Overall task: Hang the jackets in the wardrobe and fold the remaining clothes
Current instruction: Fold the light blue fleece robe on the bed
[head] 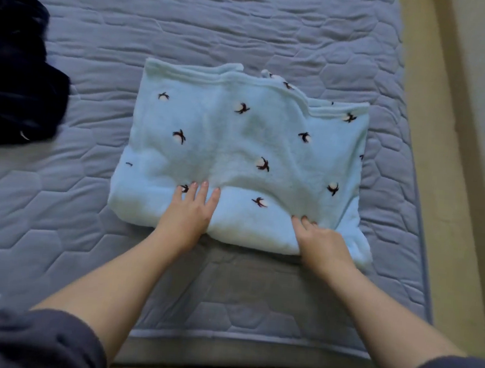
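Observation:
A light blue fleece garment (247, 143) with small dark-and-white flower prints lies folded into a rough rectangle on the quilted bed. My left hand (187, 212) lies flat on its near left part with the fingers straight and spread. My right hand (322, 242) rests on the near right edge, its fingertips pressing into a fold of the fleece; whether they pinch it I cannot tell.
A dark navy pile of clothing (13, 75) lies at the bed's left side. The blue-grey quilted mattress (220, 20) stretches away from me. Its near edge is just below my forearms, and a beige floor (432, 141) runs along its right side.

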The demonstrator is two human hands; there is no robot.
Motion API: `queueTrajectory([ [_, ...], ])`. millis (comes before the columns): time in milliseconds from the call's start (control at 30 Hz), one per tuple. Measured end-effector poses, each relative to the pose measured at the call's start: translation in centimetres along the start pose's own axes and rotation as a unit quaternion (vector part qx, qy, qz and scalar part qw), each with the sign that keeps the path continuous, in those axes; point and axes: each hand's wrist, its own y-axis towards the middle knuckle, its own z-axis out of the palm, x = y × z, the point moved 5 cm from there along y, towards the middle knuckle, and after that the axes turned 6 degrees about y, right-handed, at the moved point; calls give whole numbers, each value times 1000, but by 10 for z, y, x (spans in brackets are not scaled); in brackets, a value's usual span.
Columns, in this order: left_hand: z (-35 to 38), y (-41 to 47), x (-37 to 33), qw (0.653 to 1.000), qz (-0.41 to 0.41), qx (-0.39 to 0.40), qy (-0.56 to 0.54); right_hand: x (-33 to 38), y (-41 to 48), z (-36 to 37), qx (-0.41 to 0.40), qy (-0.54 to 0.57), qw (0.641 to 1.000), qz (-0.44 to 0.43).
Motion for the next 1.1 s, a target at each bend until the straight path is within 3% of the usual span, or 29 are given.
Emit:
queueTrajectory([
  [167,20,-84,-11,992,118,32,31,61,-107,16,85,34,987,-129],
  [300,50,-138,-15,984,151,78,44,122,-168,55,171,99,958,-208],
  [367,59,-153,-17,993,110,25,39,138,-177,78,204,128,947,-213],
  [433,60,-167,-11,996,-43,-64,-48,140,-171,80,198,157,944,-210],
  [467,65,-178,-9,979,-146,-69,-126,137,-166,77,201,177,941,-207],
  [500,70,-187,-7,943,-240,-70,-219,131,-156,71,194,202,940,-195],
  [533,76,-195,-10,886,-320,-68,-329,121,-146,63,179,223,942,-174],
  [567,80,-202,-16,808,-385,-60,-442,110,-133,54,154,236,948,-147],
  [667,95,-210,-41,520,-515,-50,-679,74,-90,20,54,245,966,-66],
  [733,100,-206,-63,319,-521,-45,-791,50,-59,-4,-8,278,961,-12],
  [767,98,-201,-73,237,-488,-44,-839,39,-43,-15,-37,298,954,14],
  [800,96,-196,-82,185,-458,-47,-868,28,-26,-26,-63,309,948,41],
  [833,94,-193,-86,162,-441,-55,-881,18,-11,-34,-81,314,944,68],
  [900,98,-187,-91,167,-446,-66,-877,4,21,-46,-75,326,937,101],
  [1100,129,-173,-89,178,-470,-36,-864,-10,86,-31,133,419,891,114],
])
